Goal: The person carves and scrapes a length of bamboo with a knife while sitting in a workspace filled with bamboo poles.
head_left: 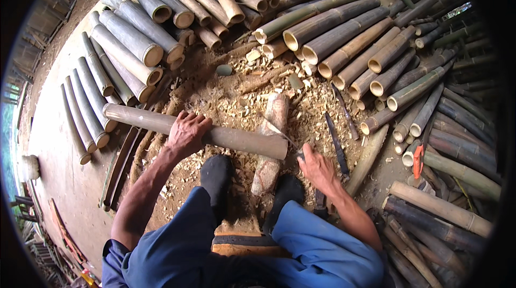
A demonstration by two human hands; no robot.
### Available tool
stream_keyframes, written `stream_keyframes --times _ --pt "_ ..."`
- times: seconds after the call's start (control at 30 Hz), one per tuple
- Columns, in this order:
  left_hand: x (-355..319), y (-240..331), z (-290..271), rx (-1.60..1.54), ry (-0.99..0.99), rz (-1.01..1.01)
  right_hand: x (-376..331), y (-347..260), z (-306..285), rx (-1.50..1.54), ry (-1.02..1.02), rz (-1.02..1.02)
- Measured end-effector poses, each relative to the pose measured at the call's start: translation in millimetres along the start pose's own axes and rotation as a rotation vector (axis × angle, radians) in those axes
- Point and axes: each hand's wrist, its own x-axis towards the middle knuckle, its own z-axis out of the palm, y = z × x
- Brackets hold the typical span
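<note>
Steadily does it: for trimming, which I take this to be, I'd keep the bamboo tube (236, 140) pressed hard onto the wooden block (266, 176) beneath it and take thin, even strokes near the end. Picture a clock centred where tube crosses block; the tube's far end stretches out between nine and ten, its near end just past the block. My left hand (189, 133) sits at nine o'clock, fingers bent over the tube in a firm hold, thumb too hidden to judge. At four o'clock my right hand (318, 168) is closed, fingers curled about the handle of what looks like a thin knife (287, 138), most of that handle lost in my palm. Its blade points off toward ten o'clock, close by the tube's end; whether it touches, I can't tell. I'd judge my left fingers safest well back from that edge. A dark machete (336, 143) lies at three o'clock on the pale shavings (313, 104), and more stacked bamboo (346, 31) waits at one.
</note>
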Motion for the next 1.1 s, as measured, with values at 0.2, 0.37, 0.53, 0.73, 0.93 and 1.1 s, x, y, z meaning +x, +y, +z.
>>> stream_keyframes --times 0.2,0.37,0.53,0.73,0.93,1.1 --pt "-15 1 4 0.066 0.114 -0.009 -12 -67 -51 0.169 0.356 -0.293" --pt "-8 4 5 0.077 0.162 0.014 -5 -13 -4 0.033 0.162 -0.119" --pt "-18 0 7 0.106 0.165 -0.016 -12 -61 -47 0.131 0.272 -0.195" --pt "-13 5 5 0.109 0.172 -0.019 -7 -11 -7 0.073 0.175 -0.114" --pt "-3 17 -25 -0.049 -0.134 -0.151 -11 -28 -24 0.182 0.086 0.014" --pt "25 3 -23 -0.11 -0.458 -0.173 -13 -25 -17 0.203 0.186 -0.037"
